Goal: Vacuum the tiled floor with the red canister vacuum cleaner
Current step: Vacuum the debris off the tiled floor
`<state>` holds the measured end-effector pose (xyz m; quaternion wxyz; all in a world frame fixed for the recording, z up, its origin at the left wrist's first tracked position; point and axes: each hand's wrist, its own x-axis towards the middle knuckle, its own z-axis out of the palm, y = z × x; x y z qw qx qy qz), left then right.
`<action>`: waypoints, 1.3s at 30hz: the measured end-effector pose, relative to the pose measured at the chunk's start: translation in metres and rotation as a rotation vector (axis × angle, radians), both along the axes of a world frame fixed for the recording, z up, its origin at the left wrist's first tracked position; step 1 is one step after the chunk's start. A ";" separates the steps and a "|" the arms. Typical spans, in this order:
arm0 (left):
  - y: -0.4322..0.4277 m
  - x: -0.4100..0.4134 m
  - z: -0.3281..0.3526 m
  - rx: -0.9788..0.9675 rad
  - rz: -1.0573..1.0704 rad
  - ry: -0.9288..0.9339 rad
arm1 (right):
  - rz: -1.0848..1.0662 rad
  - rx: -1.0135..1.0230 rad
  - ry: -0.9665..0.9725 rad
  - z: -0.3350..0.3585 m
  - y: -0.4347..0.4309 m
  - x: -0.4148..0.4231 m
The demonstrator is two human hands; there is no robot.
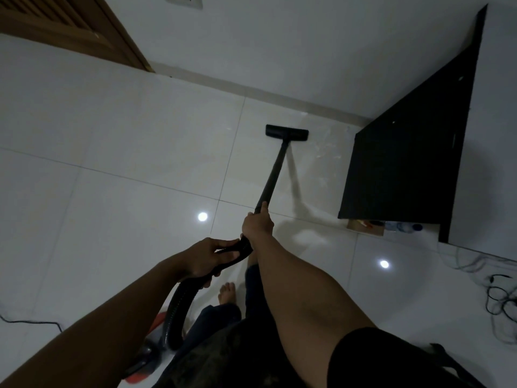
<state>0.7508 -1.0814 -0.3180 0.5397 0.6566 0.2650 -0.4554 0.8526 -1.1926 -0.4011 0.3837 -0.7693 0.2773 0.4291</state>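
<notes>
Gripping wand (275, 175) R hand (257, 225), hose (179, 303) L hand (207, 257)

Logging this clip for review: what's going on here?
A person is vacuuming. The right hand grips the black wand; the left hand holds the curved handle where the hose joins. The floor head sits on the tiled floor near the wall, beside a black cabinet. The red canister is at their feet.

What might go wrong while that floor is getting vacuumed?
The loose cables on the floor to the right might get snagged if the vacuum head sweeps that way. The head is not far from the black cabinet and may bump it. The hose loops close to the bare foot, so tripping is possible.
</notes>
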 end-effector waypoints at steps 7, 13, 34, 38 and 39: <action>-0.016 0.019 -0.006 0.023 -0.005 -0.026 | 0.020 -0.016 -0.040 -0.006 -0.015 0.023; -0.033 0.062 -0.006 0.018 0.043 -0.107 | 0.058 0.011 -0.044 -0.009 -0.024 0.079; -0.042 0.034 0.003 0.100 -0.097 -0.145 | -0.113 0.082 -0.048 0.016 -0.037 0.039; -0.048 -0.018 0.012 0.100 -0.124 -0.157 | -0.128 0.074 -0.065 0.028 -0.044 -0.015; -0.049 -0.032 0.014 0.100 -0.129 -0.159 | -0.135 0.072 -0.075 0.031 -0.045 -0.029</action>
